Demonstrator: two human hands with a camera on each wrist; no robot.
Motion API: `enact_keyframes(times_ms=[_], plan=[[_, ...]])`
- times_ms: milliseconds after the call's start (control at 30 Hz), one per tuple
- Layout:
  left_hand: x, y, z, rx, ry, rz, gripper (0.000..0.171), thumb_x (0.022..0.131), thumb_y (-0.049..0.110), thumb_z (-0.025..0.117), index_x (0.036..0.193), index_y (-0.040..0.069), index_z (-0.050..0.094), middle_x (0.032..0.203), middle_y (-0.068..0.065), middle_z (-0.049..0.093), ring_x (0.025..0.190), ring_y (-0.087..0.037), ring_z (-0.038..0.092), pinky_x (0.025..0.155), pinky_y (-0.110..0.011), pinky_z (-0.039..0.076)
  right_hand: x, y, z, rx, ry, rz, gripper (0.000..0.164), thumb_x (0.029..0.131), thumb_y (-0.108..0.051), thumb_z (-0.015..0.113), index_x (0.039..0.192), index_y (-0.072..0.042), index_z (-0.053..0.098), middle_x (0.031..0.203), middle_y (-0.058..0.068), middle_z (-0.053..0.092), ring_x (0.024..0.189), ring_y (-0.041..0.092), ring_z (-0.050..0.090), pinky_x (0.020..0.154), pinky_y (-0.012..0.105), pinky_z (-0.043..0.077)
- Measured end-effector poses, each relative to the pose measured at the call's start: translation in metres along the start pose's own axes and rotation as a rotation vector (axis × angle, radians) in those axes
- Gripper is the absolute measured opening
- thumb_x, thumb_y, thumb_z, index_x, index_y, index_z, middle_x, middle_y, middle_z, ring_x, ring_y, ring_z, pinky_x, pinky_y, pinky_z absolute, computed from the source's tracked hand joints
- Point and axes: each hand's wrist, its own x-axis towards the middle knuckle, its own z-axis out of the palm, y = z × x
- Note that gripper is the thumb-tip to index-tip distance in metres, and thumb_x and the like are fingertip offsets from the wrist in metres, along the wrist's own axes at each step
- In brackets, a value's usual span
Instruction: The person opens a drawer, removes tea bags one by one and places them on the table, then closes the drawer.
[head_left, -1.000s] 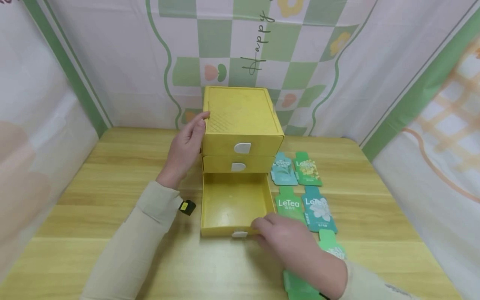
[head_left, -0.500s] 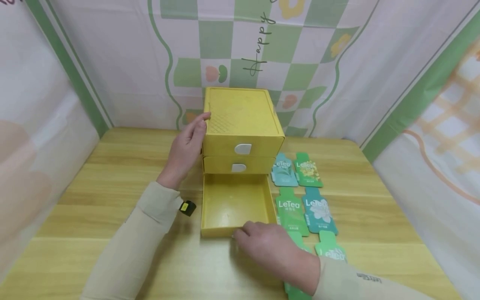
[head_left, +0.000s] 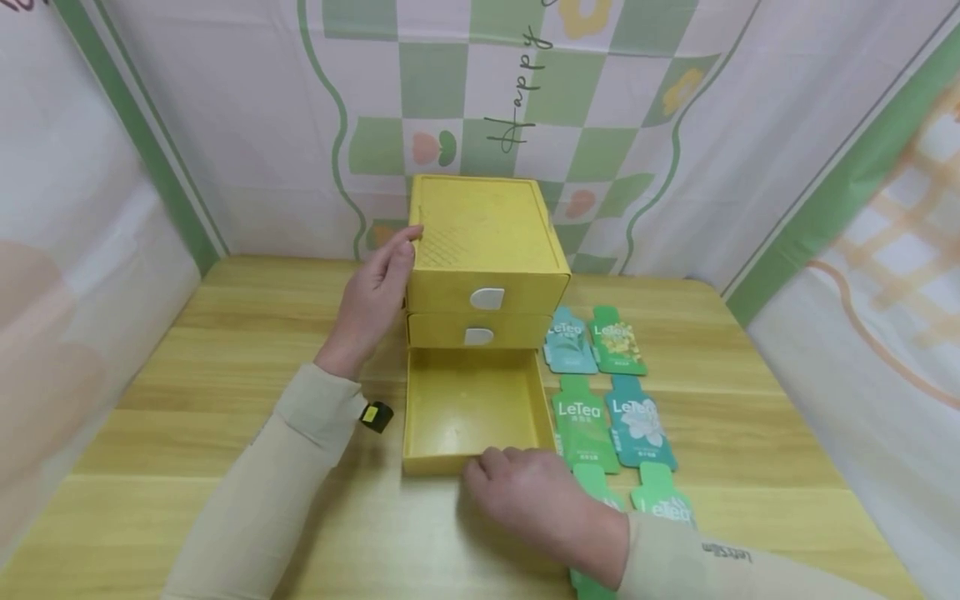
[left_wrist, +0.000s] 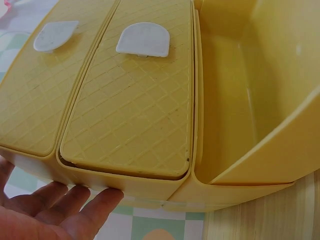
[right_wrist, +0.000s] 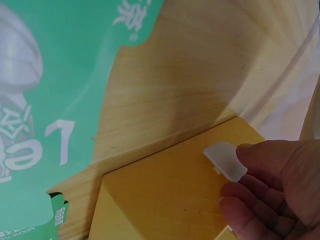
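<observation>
A yellow drawer cabinet (head_left: 483, 221) stands on the table with its two upper drawers closed. The bottom drawer (head_left: 435, 465) is pulled out, and nothing lies in the part of it that shows. At the cabinet's left side rests my left hand (head_left: 371, 304), its extended fingers (left_wrist: 102, 207) touching the side wall. My right hand (head_left: 536, 504) is at the front of the bottom drawer. In the right wrist view its thumb and curled fingers pinch the white handle (right_wrist: 227, 161), which the hand hides in the head view.
Several bottle-shaped LeTea packets (head_left: 641, 421) lie in two columns right of the cabinet, some partly under my right arm. A small black and yellow object (head_left: 377, 416) sits by the left sleeve. A printed curtain (head_left: 431, 79) hangs behind the wooden table (head_left: 247, 350).
My right hand has moved left along the drawer front from its right part to the handle, which it now covers. The left hand and the drawer look the same.
</observation>
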Motion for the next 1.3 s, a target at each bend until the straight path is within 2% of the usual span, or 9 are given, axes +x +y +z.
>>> enact_keyframes(times_ms=[200,367,433,567,667,700,900,967,1300], plan=[[0.011,-0.024,0.003,-0.004,0.009,0.009,0.052,0.103,0.051,0.030,0.148,0.029,0.044,0.149,0.005,0.045,0.126,-0.011,0.045,0.106,-0.041,0.036,0.002,0.000,0.002,-0.030,0.025,-0.023,0.014,0.079,-0.007,0.066,0.092,-0.010,0.065,0.073,-0.001,0.055,0.055,0.009,0.042,0.042,0.022,0.035],[0.015,-0.037,0.004,0.006,0.016,0.018,0.053,0.100,0.060,0.029,0.146,0.039,0.044,0.138,0.006,0.053,0.117,-0.010,0.047,0.102,-0.041,0.038,0.005,0.001,0.003,-0.058,0.041,-0.035,0.010,0.077,-0.006,0.064,0.087,-0.010,0.062,0.069,-0.001,0.050,0.053,0.009,0.039,0.041,0.023,0.033],[0.015,-0.038,0.004,0.011,0.018,0.019,0.054,0.099,0.062,0.028,0.145,0.040,0.044,0.131,0.004,0.056,0.115,-0.011,0.047,0.101,-0.041,0.038,0.007,0.001,0.003,-0.067,0.055,-0.041,0.008,0.077,-0.005,0.062,0.084,-0.010,0.061,0.067,-0.001,0.049,0.053,0.009,0.038,0.041,0.023,0.033],[0.015,-0.038,0.004,0.019,0.016,0.015,0.054,0.099,0.062,0.027,0.146,0.040,0.044,0.140,0.008,0.052,0.124,-0.008,0.045,0.105,-0.041,0.037,0.011,0.002,0.006,-0.093,0.102,-0.056,0.009,0.076,-0.002,0.055,0.079,-0.010,0.059,0.065,-0.001,0.046,0.052,0.009,0.035,0.040,0.022,0.031],[0.015,-0.038,0.004,0.018,0.014,0.011,0.053,0.100,0.061,0.028,0.146,0.040,0.044,0.150,0.014,0.042,0.131,-0.005,0.040,0.108,-0.040,0.035,0.015,0.004,0.009,-0.108,0.130,-0.049,0.010,0.075,-0.002,0.052,0.076,-0.011,0.056,0.063,-0.002,0.044,0.051,0.009,0.032,0.039,0.022,0.029],[0.013,-0.034,0.004,0.015,0.011,0.005,0.053,0.101,0.059,0.028,0.147,0.038,0.044,0.151,0.012,0.042,0.132,-0.007,0.040,0.108,-0.040,0.034,0.016,0.005,0.010,-0.111,0.135,-0.044,0.010,0.075,-0.002,0.052,0.076,-0.011,0.055,0.063,-0.002,0.044,0.051,0.009,0.032,0.039,0.022,0.029],[0.013,-0.036,0.004,0.016,0.012,0.005,0.053,0.100,0.060,0.028,0.146,0.039,0.044,0.150,0.015,0.042,0.132,-0.006,0.040,0.108,-0.041,0.034,0.022,0.010,0.013,-0.101,0.140,-0.021,0.009,0.076,-0.003,0.057,0.075,-0.012,0.054,0.063,-0.002,0.044,0.051,0.008,0.032,0.039,0.022,0.029],[0.015,-0.041,0.005,0.021,0.016,0.012,0.053,0.099,0.062,0.028,0.145,0.041,0.044,0.150,0.016,0.042,0.132,-0.005,0.039,0.109,-0.040,0.034,0.023,0.011,0.015,-0.103,0.145,-0.017,0.011,0.076,-0.003,0.057,0.073,-0.012,0.053,0.062,-0.002,0.043,0.051,0.008,0.032,0.038,0.022,0.029],[0.014,-0.038,0.005,0.026,0.021,0.029,0.054,0.099,0.062,0.028,0.145,0.039,0.045,0.149,0.016,0.043,0.132,-0.004,0.038,0.109,-0.038,0.034,0.029,0.022,0.018,-0.136,0.125,-0.001,0.014,0.075,0.001,0.057,0.074,-0.012,0.054,0.063,-0.001,0.048,0.051,0.010,0.036,0.039,0.023,0.033]])
